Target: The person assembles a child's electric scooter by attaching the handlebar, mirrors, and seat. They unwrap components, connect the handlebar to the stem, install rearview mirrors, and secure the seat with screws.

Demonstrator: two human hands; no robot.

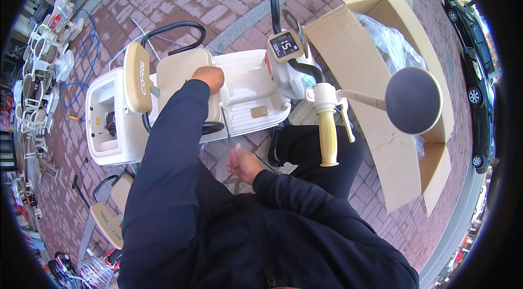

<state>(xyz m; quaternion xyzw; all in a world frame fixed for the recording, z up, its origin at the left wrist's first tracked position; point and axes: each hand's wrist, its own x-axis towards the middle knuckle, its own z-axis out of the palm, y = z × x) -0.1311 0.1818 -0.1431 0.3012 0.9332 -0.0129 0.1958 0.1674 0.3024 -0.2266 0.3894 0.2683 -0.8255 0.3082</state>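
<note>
A small white scooter (256, 84) with beige padding stands in front of me. My left hand (210, 78) is closed at the front edge of its beige seat (182, 65), the fingertips hidden from view. Lower down, beside the scooter's near side, my right hand (243, 163) is closed round the lower end of a thin metal rod-shaped tool (225, 125). That tool points up toward the seat's front and the white footboard (245, 114); its exact kind cannot be made out. A black armrest (212, 128) lies just left of the tool.
The handlebar carries a lit display (284, 45), a yellowish grip (327, 136) and a round mirror (413, 100). An opened cardboard box (376, 142) with clear plastic stands to the right. A second beige-seated scooter (106, 223) is lower left, and a blue hose (81, 87) lies on the paving.
</note>
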